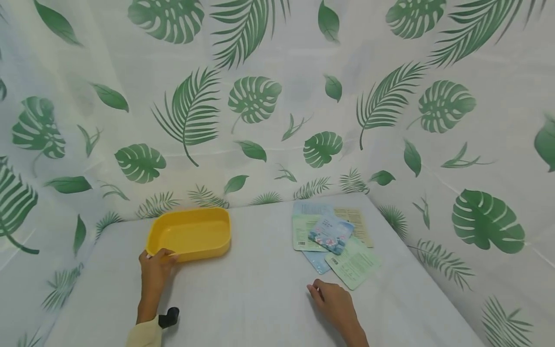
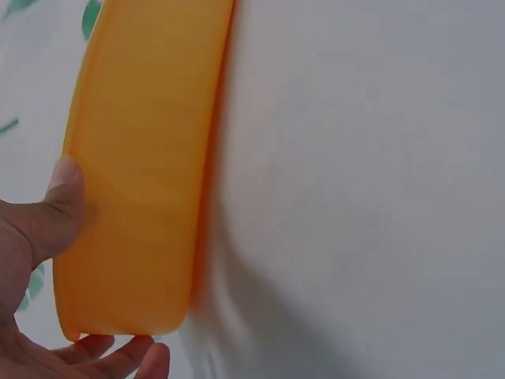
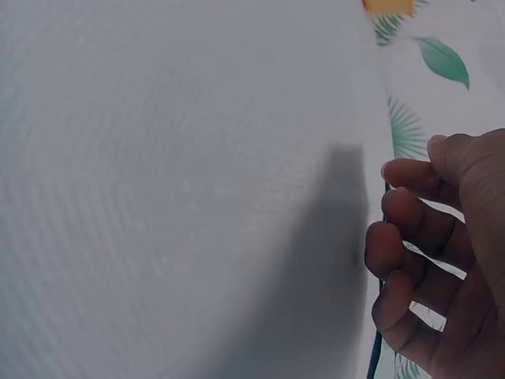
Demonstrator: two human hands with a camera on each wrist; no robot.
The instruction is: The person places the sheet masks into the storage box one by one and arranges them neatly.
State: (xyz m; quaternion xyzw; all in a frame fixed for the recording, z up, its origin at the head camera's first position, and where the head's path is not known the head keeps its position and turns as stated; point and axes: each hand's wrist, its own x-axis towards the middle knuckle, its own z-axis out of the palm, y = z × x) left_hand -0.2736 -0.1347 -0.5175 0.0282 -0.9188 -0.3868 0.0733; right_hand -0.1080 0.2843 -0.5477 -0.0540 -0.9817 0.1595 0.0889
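A yellow plastic tray [image 1: 204, 250] sits on the white table at the left. My left hand [image 1: 161, 256] grips its near left corner. In the left wrist view the thumb [image 2: 61, 197] presses the tray's outer wall [image 2: 142, 158] and the fingers curl round its edge below. My right hand [image 1: 315, 290] rests on the table at the lower right, its fingers [image 3: 406, 225] loosely curled and holding nothing. It lies just short of a pile of flat sachets [image 1: 331, 234], pale green and light blue, spread at the right.
The white tablecloth [image 1: 260, 289] runs between the tray and the sachets. A leaf-print curtain [image 1: 260, 120] closes off the back and both sides of the table. A black wrist mount [image 1: 170, 317] shows by my left sleeve.
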